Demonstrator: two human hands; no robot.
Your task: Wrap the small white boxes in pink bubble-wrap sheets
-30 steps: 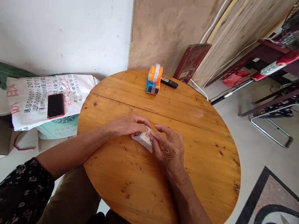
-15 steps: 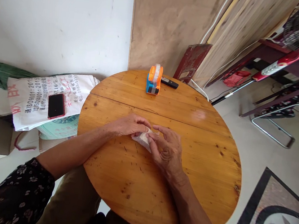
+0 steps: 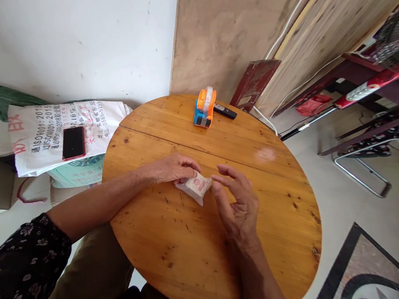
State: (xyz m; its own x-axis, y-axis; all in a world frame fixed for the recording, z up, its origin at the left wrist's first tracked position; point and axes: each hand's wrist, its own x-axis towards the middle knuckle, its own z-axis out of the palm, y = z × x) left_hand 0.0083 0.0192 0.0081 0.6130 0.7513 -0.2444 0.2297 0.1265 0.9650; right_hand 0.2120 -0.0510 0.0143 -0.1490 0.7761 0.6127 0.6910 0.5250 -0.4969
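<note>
One round table (image 3: 206,271), varnished wood, with a dark seam crossing its far part from the left edge towards the right, knots near the right edge, and short dark marks left of the middle. One small packet (image 3: 195,187), whitish, in clear wrapping, red print on its upper face; located near the middle of the surface, slightly nearer the left edge than the right, one wrapper corner pointing to the near edge. One left hand (image 3: 171,169), resting on the surface to the left of the packet, thumb and fingers pinching its left end; some fingertips hidden. One right hand (image 3: 239,205), on the side towards the right edge, fingers parted and half curled, thumb away from the forefinger; forefinger tip right beside the packet's right corner, contact cannot be told. One tape dispenser (image 3: 204,107), orange and blue, upright near the far edge. One black handheld device (image 3: 225,111), slim, lying just right of the dispenser along the same far edge. One chair back (image 3: 255,82), dark red, worn, beyond the far edge. Beyond the left edge: one white sack (image 3: 47,160), printed in black and red, bearing one phone (image 3: 74,143), dark screen, red rim, near the sack's lower edge.
</note>
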